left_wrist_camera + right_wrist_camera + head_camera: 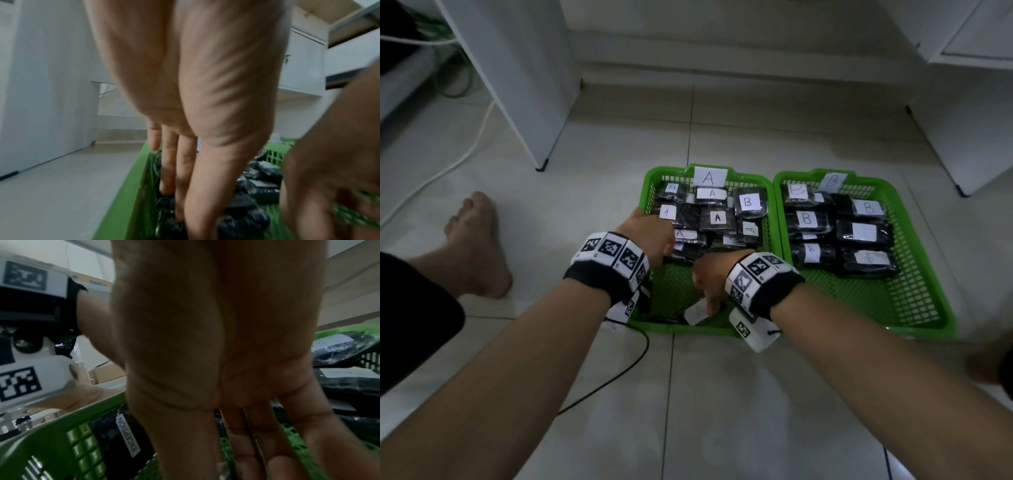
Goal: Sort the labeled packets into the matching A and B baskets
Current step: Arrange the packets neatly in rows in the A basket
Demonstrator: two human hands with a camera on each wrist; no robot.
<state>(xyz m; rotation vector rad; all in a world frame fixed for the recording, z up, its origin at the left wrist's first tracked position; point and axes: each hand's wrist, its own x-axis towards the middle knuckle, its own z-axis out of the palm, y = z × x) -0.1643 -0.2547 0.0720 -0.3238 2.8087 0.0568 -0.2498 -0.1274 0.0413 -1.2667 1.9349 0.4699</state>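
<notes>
Two green baskets stand side by side on the floor: basket A (647,181) on the left, basket B (941,308) on the right. Each holds several black packets with white letter labels. A packet marked B (748,202) lies among the A packets in basket A. My left hand (654,240) reaches into basket A, and its straight fingers (185,178) touch black packets by the left wall. My right hand (707,287) points down at the front of basket A, fingers straight, touching a packet with a white label (697,313). In the right wrist view a packet labelled EXCEPTION (127,436) leans on the basket wall beside my thumb.
A bare foot (476,240) rests on the tiles left of basket A. A white cabinet panel (541,102) stands behind it, and white furniture (962,137) is at the right. A black cable (619,373) runs across the floor under my left arm.
</notes>
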